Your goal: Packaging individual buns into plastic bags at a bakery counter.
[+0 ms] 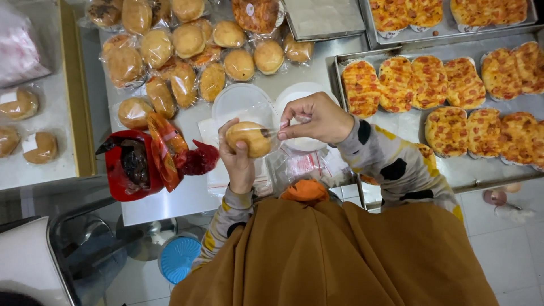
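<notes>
My left hand holds a round golden bun inside a clear plastic bag, over the steel table. My right hand pinches the open end of that bag just to the right of the bun. Under the hands lie two round white plastic lids and a small stack of clear bags with red print.
Several wrapped buns are piled at the far side of the table. Metal trays of small pizza breads fill the right. A red container with red and orange wrappers stands on the left. A blue round lid lies on the floor below.
</notes>
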